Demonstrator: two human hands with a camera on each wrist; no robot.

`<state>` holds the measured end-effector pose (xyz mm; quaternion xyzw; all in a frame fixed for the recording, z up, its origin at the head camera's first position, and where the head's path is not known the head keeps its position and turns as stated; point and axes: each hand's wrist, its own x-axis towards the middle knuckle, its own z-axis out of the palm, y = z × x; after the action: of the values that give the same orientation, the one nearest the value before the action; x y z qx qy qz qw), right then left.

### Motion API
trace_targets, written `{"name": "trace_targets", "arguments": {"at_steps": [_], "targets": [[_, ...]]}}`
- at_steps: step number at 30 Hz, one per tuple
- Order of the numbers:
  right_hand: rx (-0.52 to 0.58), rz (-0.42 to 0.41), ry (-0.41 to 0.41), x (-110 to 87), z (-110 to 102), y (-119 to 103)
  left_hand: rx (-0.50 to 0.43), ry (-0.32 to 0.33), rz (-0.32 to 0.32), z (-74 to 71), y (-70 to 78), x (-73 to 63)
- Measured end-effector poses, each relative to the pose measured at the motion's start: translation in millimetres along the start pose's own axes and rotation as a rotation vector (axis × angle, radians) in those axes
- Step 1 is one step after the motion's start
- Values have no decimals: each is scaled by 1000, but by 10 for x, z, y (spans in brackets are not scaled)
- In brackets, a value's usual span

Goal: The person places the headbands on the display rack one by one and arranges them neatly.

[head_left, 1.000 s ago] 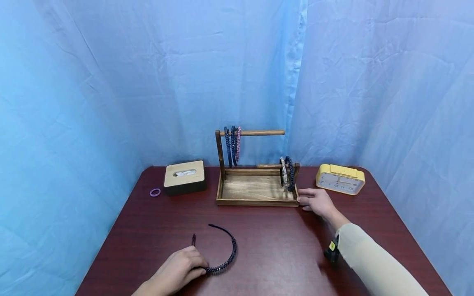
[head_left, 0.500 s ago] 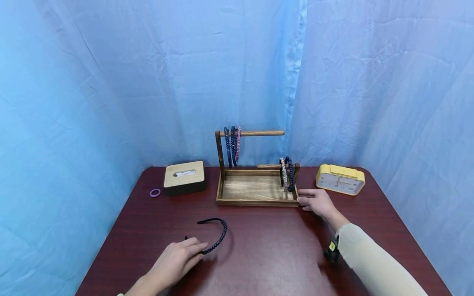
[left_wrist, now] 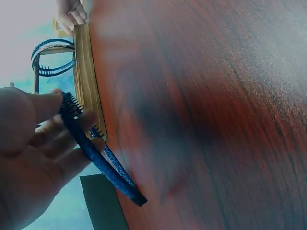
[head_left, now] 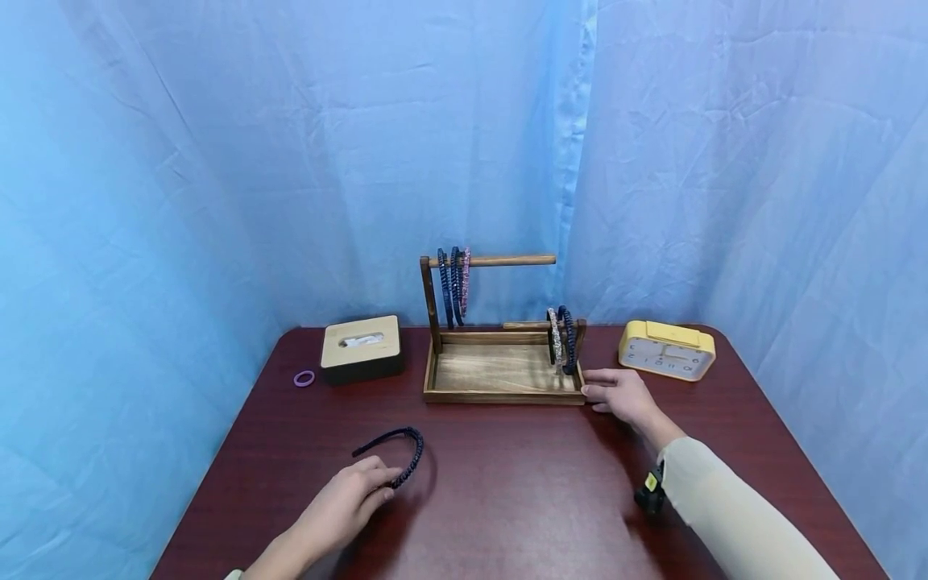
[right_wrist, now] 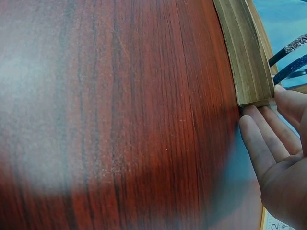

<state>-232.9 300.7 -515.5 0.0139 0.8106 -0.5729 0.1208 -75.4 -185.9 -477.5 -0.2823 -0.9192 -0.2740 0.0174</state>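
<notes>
In the head view, my left hand point(head_left: 342, 501) pinches a dark braided headband point(head_left: 416, 462) above the front left part of the table. Seen from the left wrist, the headband point(left_wrist: 98, 160) has comb teeth inside, and its ends hang downward. My right hand point(head_left: 625, 396) touches the right front corner of a wooden headband rack point(head_left: 500, 398) with mostly straight fingers. In the right wrist view, that hand's fingertips point(right_wrist: 247, 122) lie against the rack's end wall. Dark and pink headbands point(head_left: 466, 282) hang on the upper bar; silvery and dark headbands point(head_left: 569, 342) hang on the lower one.
A tissue box point(head_left: 361, 346) with a light wooden top stands left of the rack, and a purple ring point(head_left: 304, 378) lies beside it. Right of the rack is a yellow alarm clock point(head_left: 665, 352). Blue curtains point(head_left: 348, 161) surround the dark red table point(head_left: 507, 483).
My left hand has lifted the headband off the table and turned it, and it has shifted a little left and away from me. The right hand stays at the rack's corner.
</notes>
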Motion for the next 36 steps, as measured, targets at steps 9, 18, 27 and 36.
{"name": "trace_targets", "arguments": {"at_steps": [9, 18, 27, 36], "targets": [[14, 1, 1, 17, -9, 14, 200, 51, 62, 91, -41, -9], [20, 5, -1, 11, -5, 14, 233, 40, 55, 235, -128, -82], [15, 4, 0, 10, 1, 5, 247, 73, 23, 309, -159, -122], [12, 5, 0, 2, 2, 2, 277, -16, 8, 321, -157, -117]]}}
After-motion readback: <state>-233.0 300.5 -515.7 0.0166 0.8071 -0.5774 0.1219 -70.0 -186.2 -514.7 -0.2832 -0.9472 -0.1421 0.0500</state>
